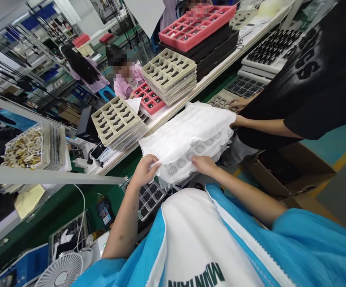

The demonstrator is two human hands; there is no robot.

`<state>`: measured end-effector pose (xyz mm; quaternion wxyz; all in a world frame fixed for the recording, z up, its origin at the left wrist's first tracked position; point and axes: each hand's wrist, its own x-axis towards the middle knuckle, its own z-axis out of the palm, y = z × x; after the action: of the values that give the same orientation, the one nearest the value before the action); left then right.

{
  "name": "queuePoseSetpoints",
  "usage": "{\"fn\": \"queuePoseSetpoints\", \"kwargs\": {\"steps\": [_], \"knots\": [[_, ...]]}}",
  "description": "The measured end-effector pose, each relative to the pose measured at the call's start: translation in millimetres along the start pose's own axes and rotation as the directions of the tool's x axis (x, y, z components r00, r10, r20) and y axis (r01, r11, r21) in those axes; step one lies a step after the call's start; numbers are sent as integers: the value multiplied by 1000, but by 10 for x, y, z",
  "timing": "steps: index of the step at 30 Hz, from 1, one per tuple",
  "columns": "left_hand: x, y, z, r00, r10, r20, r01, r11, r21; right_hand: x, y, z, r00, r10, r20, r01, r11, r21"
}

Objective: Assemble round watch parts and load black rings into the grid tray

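A stack of clear trays point(183, 161) with thin white sheets between them lies in front of my body. A white sheet point(187, 129) covers its top. My left hand point(145, 169) pinches the sheet's near left corner. At the stack's near edge, my right hand point(204, 164) has its fingers closed on the tray layers. Another person's hand point(239, 120) touches the far right end of the stack. Round shapes show faintly through the trays.
Beige trays point(116, 121) and more beige trays point(169, 69) stand stacked on the bench beyond. A red tray point(196, 28) tops a black stack. A person in black point(304, 79) stands at right, near a cardboard box point(295, 167). A white fan point(61, 275) is at lower left.
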<state>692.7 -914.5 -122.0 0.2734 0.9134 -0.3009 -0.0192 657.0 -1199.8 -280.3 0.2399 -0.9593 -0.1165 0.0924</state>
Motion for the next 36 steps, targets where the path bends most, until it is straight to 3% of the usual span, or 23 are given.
{"fn": "queuePoseSetpoints", "kwargs": {"steps": [2, 4, 7, 9, 12, 15, 18, 23, 25, 26, 28, 30, 32, 33, 34, 36], "knots": [[3, 12, -29, 1000, -10, -16, 10, 1000, -12, 22, -58, -8, 998, -65, 15, 65, 998, 6], [2, 30, -55, 999, -23, -37, 23, 1000, -21, 38, -168, 18, 976, -214, 40, 213, 976, 35], [-10, 52, -73, 997, -50, -53, 49, 999, -20, 73, -373, 55, 888, -449, 105, 448, 893, 29], [-23, 56, -75, 997, -57, -51, 57, 998, -12, 107, -477, 23, 855, -494, 157, 500, 866, -2], [-53, 48, -52, 997, -56, -46, 55, 998, -18, 140, -530, -138, 867, -485, 113, 485, 874, 29], [-114, 39, 55, 998, -47, -45, 47, 999, -5, 109, -517, -349, 889, -450, -83, 453, 891, 24], [-194, 38, 294, 999, -17, -33, 19, 997, 71, 40, -530, -479, 870, -433, -237, 436, 899, -43], [-209, 10, 816, 999, -25, -37, 36, 949, 314, -86, -590, -398, 863, -429, -266, 458, 888, 53], [-163, -3, 924, 999, -24, -37, 36, 924, 380, -192, -607, -289, 870, -335, -361, 432, 872, 231], [-134, -4, 938, 999, -18, -43, 34, 916, 400, -259, -622, -226, 875, -228, -427, 392, 851, 349], [-74, 14, 905, 997, 10, -80, 26, 903, 429, -388, -684, -95, 875, 87, -477, 266, 736, 623], [-20, 73, 840, 991, 62, -119, -2, 894, 448, -459, -809, 12, 890, 331, -313, 133, 468, 874], [9, 180, 801, 986, 125, -114, -60, 887, 458, -438, -991, 64, 932, 351, -90, 48, 128, 991], [5, 247, 800, 984, 153, -91, -95, 883, 460, -400, -1094, 66, 942, 332, -34, 41, -13, 999], [-14, 316, 809, 983, 176, -58, -131, 880, 457, -355, -1195, 54, 938, 345, -20, 64, -116, 991], [-109, 427, 833, 972, 234, 14, -219, 885, 412, -285, -1364, 15, 874, 484, -39, 160, -212, 964]]}}
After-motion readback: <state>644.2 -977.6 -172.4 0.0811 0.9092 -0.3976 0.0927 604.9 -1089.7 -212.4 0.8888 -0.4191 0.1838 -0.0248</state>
